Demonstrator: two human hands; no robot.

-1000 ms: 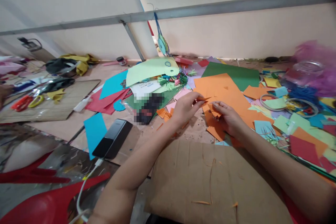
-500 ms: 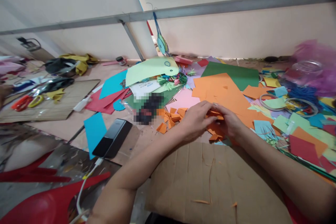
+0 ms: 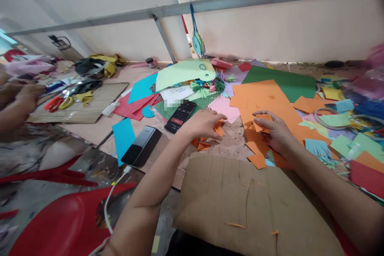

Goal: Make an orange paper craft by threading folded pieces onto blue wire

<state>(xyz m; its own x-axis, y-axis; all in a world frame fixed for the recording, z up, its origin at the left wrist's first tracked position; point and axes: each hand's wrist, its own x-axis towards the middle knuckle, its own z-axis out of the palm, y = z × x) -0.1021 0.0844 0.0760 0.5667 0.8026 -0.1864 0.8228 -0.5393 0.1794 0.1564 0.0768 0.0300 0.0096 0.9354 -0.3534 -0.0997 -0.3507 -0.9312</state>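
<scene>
My left hand (image 3: pixel 207 123) is over a small heap of cut orange paper pieces (image 3: pixel 201 145), fingers spread and curved downward. One orange piece (image 3: pixel 220 129) shows between its fingertips and thumb; I cannot tell whether it is touched. My right hand (image 3: pixel 277 133) pinches orange paper pieces (image 3: pixel 261 125) between thumb and fingers. Below it, more loose orange pieces (image 3: pixel 257 161) lie by the large orange sheet (image 3: pixel 270 96). In front of both hands is a brown cardboard sheet (image 3: pixel 228 196) with thin orange strips on it.
A phone (image 3: pixel 181 116) showing a timer lies left of my hands, beside a power bank (image 3: pixel 142 146) with a white cable. Coloured paper, yarn and tape rings (image 3: pixel 333 120) cover the right side. At far left another person's hands (image 3: pixel 27 92) are near scissors (image 3: pixel 54 104). A red chair (image 3: pixel 54 224) stands lower left.
My hands were together over orange pieces and are now apart. The left moved to the heap on the left; the right keeps orange pieces. The view shifted, bringing another person's hands into sight.
</scene>
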